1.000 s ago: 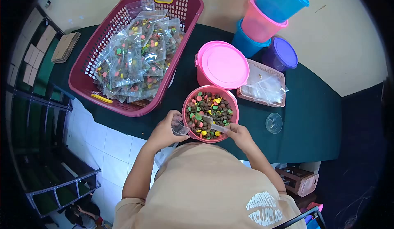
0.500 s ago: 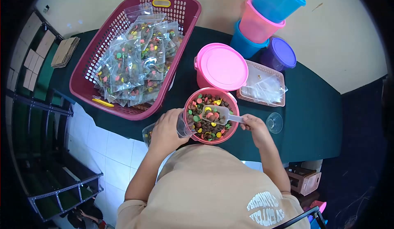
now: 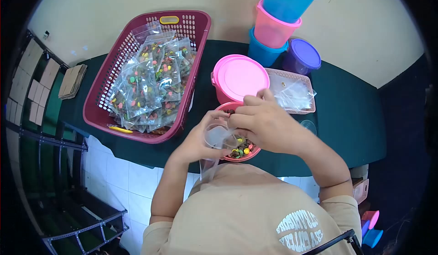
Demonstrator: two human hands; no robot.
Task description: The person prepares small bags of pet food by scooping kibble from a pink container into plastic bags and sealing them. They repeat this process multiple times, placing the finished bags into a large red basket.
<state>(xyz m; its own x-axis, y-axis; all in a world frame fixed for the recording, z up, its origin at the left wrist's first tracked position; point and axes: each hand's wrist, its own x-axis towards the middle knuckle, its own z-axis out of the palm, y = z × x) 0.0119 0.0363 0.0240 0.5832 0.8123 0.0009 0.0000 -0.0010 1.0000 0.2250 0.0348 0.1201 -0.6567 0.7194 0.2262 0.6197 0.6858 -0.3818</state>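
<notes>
1. The left hand (image 3: 194, 141) is curled around a clear cup (image 3: 216, 135), clamped on its side, with the fingers on the far side and the thumb on the near side.
2. The right hand (image 3: 267, 123) reaches in from the right with its fingers bent, the lower ones close to the right side of the cup. Its index finger is raised towards the lidded pink tub (image 3: 242, 78). The fingertips are partly hidden, so I cannot tell whether they are together or what they grip.
3. The cup is above the left part of the open pink tub (image 3: 229, 105), its round mouth turned up towards the camera. Something whitish and translucent shows inside the mouth; its shape is unclear.
4. A clear plastic bag (image 3: 209, 168) hangs below the cup by the left hand. Its long axis runs from the cup down towards the person's shirt (image 3: 237, 205), leaning slightly left.
5. In the open tub, brown, green, yellow and pink pieces (image 3: 246, 148) show below the right hand.
6. The lidded pink tub is just beyond the open one. Right of it is a tray (image 3: 299, 76) of clear bags, with a small clear bowl (image 3: 309, 126) nearer the person, partly covered by the right forearm.
7. To the left, a maroon basket (image 3: 90, 102) holds filled bags (image 3: 142, 84), its long axis slanting from lower left to upper right.
</notes>
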